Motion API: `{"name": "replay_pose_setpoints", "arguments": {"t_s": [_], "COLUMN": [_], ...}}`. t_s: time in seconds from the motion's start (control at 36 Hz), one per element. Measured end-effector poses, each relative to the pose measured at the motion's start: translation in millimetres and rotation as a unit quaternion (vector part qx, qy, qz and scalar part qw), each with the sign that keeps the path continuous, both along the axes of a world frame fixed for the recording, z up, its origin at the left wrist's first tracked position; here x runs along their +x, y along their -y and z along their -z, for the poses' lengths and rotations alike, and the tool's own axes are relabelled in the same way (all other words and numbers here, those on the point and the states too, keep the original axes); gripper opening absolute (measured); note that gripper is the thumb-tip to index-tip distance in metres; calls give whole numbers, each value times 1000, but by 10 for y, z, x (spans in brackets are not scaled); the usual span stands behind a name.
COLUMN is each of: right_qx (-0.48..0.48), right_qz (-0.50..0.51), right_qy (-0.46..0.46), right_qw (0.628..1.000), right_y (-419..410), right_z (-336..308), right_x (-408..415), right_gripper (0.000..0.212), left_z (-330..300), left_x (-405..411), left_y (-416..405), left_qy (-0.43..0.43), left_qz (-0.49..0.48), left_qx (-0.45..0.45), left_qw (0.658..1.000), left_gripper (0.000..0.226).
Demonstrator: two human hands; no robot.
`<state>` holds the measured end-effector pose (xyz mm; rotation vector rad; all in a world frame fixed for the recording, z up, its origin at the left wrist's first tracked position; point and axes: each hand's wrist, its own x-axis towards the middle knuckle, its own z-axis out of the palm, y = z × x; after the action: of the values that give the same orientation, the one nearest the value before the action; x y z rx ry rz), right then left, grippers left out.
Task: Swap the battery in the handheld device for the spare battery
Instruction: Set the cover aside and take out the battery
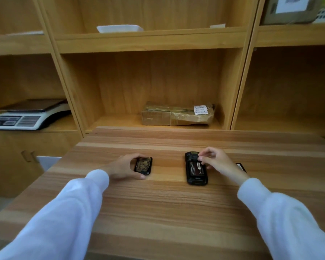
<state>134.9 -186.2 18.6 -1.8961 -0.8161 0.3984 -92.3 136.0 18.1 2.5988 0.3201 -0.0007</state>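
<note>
Lying face down on the table (158,203), the handheld device (196,168) is showing an open back with a battery (196,168) sitting in its bay, so the cover is already off. That cover (144,166), a dark panel with a mottled inner face, is resting flat on the table under the left hand (123,167). The left fingers (139,156) and thumb are curling round its near and far edges, gripping it lightly; whether they are setting it down or lifting it, I cannot tell.

The right hand (217,164) is hovering over the upper end of the bay, just to the right of the device. Its fingers (203,156) are pressed close together at the tips, touching the top edge of the battery as if prying it. Whether they are actually pinching it is too small to make out.

Another dark flat object (241,167) is peeking out just beyond the right wrist, mostly hidden; it is probably the spare battery, though I cannot be sure which cell is which.

Judging from this, the opening step is done. Remaining, most likely, are lifting the seated battery out, dropping the other in, and snapping the cover back on. If the seated cell is already the spare, only the cover is left.
</note>
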Motion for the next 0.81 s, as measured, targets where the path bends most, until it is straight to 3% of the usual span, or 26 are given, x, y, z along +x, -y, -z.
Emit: {"name": "replay_pose_setpoints", "arguments": {"t_s": [0.28,0.42,0.47,0.64,0.81], "right_qx": [-4,-12,-19,-45,-81], "right_qz": [-19,-41,-57,-88,-101], "right_qy": [34,66,71,72,104], "right_qw": [999,997,996,992,986], "right_y": [28,63,90,184,201], "right_z": [42,71,80,67,60], "right_x": [14,33,33,0,-24], "right_gripper": [8,14,20,34,44], "left_z": [-9,-60,-83,-69,-6], "left_x": [32,13,38,266,467], "left_y": [28,94,162,423,805], "left_qy": [-28,-52,-26,64,66], "left_qz": [16,-37,-49,-21,35], "left_qx": [-26,-26,-44,-17,-9], "left_qw": [999,998,998,998,997], "left_gripper": [81,101,103,76,54]}}
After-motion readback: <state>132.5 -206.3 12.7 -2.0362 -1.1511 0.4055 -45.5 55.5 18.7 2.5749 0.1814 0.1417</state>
